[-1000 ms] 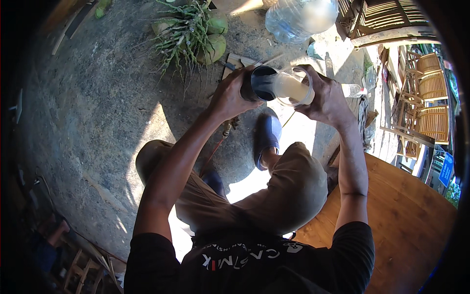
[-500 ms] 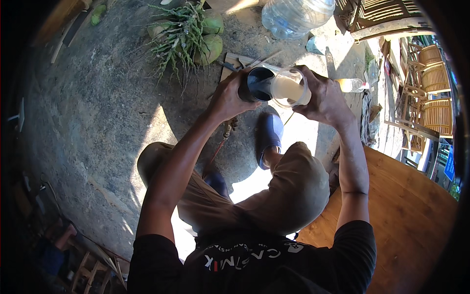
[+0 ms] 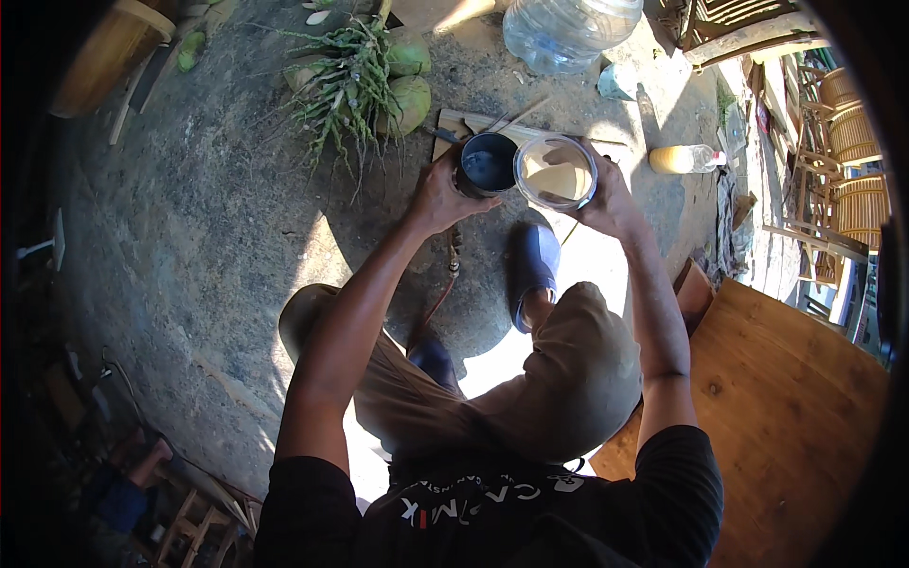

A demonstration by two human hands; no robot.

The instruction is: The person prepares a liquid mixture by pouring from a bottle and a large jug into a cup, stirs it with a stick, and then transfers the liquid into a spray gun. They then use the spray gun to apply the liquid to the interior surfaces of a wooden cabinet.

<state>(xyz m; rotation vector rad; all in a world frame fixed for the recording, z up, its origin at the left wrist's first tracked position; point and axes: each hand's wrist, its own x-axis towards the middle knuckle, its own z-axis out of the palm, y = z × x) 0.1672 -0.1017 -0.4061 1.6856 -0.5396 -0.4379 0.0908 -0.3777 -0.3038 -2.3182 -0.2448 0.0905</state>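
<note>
My left hand (image 3: 437,201) is wrapped around a dark cup (image 3: 489,170), whose inside holds a little bluish-looking liquid or foam. Beside it, my right hand (image 3: 614,201) grips a clear plastic cup (image 3: 561,180) with pale beige liquid in it. The two rims are side by side, almost touching, above the concrete floor. Just beyond the cups, a flat wooden board (image 3: 453,123) lies on the ground, with a knife-like dark blade (image 3: 437,135) at its left end.
Green coconuts (image 3: 407,102) and their stalks (image 3: 346,95) lie ahead on the left. A large clear water jug (image 3: 573,33) stands beyond. A bottle of yellowish liquid (image 3: 682,159) lies to the right, near a wooden tabletop (image 3: 776,417). My shoes (image 3: 535,260) are below the cups.
The clear cup was tipped toward the dark cup's mouth; now it has come more level and slightly apart. Both hands still hold their cups. The view has shifted slightly.
</note>
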